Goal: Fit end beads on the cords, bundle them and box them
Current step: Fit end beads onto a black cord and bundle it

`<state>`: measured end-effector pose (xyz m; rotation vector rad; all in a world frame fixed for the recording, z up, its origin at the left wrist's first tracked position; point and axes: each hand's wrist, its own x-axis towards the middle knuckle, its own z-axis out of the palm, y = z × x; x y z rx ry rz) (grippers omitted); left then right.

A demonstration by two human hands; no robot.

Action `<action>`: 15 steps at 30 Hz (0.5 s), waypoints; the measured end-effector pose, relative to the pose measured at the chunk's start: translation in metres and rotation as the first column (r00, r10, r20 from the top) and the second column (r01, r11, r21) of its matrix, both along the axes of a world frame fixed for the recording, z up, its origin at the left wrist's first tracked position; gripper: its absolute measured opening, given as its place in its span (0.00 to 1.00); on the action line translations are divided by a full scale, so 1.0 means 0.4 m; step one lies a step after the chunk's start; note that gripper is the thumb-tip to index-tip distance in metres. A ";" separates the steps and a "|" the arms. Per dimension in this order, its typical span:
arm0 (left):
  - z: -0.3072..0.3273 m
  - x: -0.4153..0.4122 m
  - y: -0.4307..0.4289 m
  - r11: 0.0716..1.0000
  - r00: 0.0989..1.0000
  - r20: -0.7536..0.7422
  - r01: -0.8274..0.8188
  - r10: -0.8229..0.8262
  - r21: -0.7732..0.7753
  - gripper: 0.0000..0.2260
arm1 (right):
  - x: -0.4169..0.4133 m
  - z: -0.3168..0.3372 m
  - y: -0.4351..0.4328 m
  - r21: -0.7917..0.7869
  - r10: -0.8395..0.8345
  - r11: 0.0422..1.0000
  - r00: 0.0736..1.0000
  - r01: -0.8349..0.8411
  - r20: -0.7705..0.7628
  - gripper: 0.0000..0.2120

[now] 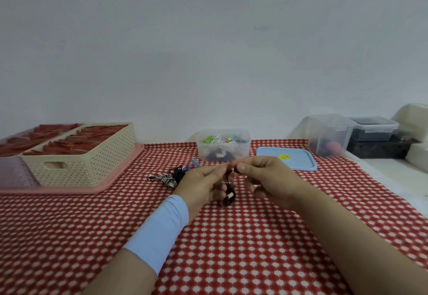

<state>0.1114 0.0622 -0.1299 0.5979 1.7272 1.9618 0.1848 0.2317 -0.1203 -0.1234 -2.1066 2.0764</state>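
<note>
While I am watching through the head camera, both hands are meeting at the centre of the frame, just above the red-and-white checked tabletop. The left hand, with a pale blue sleeve on its forearm, is pinching the top of a dark cord between thumb and forefinger. The right hand is pinching a small dark piece right at that same spot; I cannot tell whether it is a bead. The remaining fingers of both hands are curling inward. The cord is hanging in loops between the two palms, with a small white bit showing low in the loops. The fingertips are covering the point where cord and dark piece are meeting.

Just left of the hands, a little pile of bundled cords, black and striped, is lying on the cloth. Behind the hands, a clear box holding coloured cords is standing open, and its blue lid is lying flat to the right of it, with the right hand overlapping its near corner. At the left of the frame, a cream basket of red items is sitting on a pink tray. At the right edge, a clear container and dark lidded boxes are standing against the wall.
</note>
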 end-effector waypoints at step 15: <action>-0.001 0.002 -0.001 1.000 0.997 -0.083 0.009 -0.011 -0.022 0.07 | 0.007 0.004 -0.008 0.012 -0.001 1.000 1.000 0.001 -0.011 0.07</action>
